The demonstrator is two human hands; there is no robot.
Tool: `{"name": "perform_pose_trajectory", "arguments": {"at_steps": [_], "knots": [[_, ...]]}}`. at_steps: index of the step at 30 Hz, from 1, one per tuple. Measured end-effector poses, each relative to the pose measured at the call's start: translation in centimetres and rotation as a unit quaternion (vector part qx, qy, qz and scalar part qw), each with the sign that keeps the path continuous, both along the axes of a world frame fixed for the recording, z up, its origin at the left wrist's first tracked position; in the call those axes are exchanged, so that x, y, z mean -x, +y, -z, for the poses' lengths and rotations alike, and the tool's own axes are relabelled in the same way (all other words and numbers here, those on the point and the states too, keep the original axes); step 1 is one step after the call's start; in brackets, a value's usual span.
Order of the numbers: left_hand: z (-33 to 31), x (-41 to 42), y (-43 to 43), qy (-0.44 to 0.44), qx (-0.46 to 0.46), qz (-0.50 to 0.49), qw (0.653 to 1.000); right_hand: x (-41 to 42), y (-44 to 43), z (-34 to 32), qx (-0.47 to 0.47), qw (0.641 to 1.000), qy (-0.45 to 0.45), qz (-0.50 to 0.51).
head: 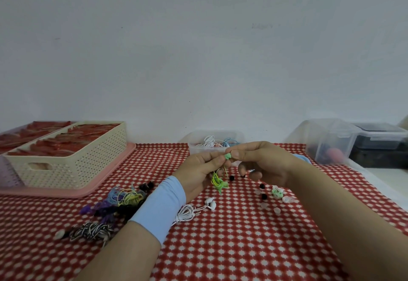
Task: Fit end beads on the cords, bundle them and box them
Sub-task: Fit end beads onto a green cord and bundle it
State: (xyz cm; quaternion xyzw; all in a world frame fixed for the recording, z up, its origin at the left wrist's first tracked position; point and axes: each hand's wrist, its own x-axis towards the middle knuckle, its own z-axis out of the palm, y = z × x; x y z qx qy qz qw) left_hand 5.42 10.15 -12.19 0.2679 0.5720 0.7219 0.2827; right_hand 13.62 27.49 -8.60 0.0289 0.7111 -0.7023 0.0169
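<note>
cord (pixel 218 181): green, hanging in loose loops under the left hand (pixel 198 170), above the surface (pixel 231 247), mid view.
bead (pixel 227 156): green, at the cord's top end, between the two hands.
left hand: fingers (pixel 217 162) curled, pinching the cord just below the bead; blue sleeve (pixel 159 205) on the wrist.
right hand (pixel 265 161): thumb and forefinger pinch the bead; other fingers curled beneath.
black beads (pixel 264 196): loose on the surface, under and near the right hand.
pale beads (pixel 277 191): green, white and clear, scattered just right of the black beads.
white cord (pixel 192 211): coiled on the surface, just beside the sleeve.
pile (pixel 123 201): mixed cords, blue, yellow, purple and black, left of the sleeve.
striped cord (pixel 90 231): black and white, bundled, nearer than the pile.
tub (pixel 216 146): clear, behind the hands, holding white and blue cords.
basket (pixel 70 159): cream, far left, on a pink tray (pixel 106 183), holding red packets.
boxes: clear box (pixel 329 141) and dark box (pixel 379 144), far right, by the wall.
</note>
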Motion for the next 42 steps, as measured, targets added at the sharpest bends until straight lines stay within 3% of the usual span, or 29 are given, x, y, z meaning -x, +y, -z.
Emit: {"name": "perform_pose_trajectory", "arguments": {"at_steps": [11, 19, 28, 36, 38, 42], "knots": [[0.0, -0.6, 0.5, -0.027, 0.000, -0.013, 1.000, -0.1, -0.3, 0.4, -0.041, 0.998, 0.045, 0.032], [0.2, -0.4, 0.6, 0.028, 0.048, -0.046, 0.997, -0.7, 0.6, -0.4, -0.155, 0.986, 0.047, 0.034], [0.0, -0.5, 0.2, 0.055, 0.062, -0.014, 0.996, -0.2, 1.3, 0.0, -0.105, 0.994, -0.011, -0.007], [0.2, -0.2, 0.3, 0.063, 0.063, -0.056, 0.994, -0.2, 0.6, 0.3, -0.113, 0.993, 0.019, 0.027], [0.1, 0.3, 0.2, 0.118, 0.101, -0.091, 0.984, -0.2, 1.1, 0.3, -0.146, 0.988, 0.016, 0.051], [0.2, 0.6, 0.0, 0.182, 0.177, -0.108, 0.961, -0.2, 2.5, 0.3, -0.354, 0.934, -0.027, 0.051]]}}
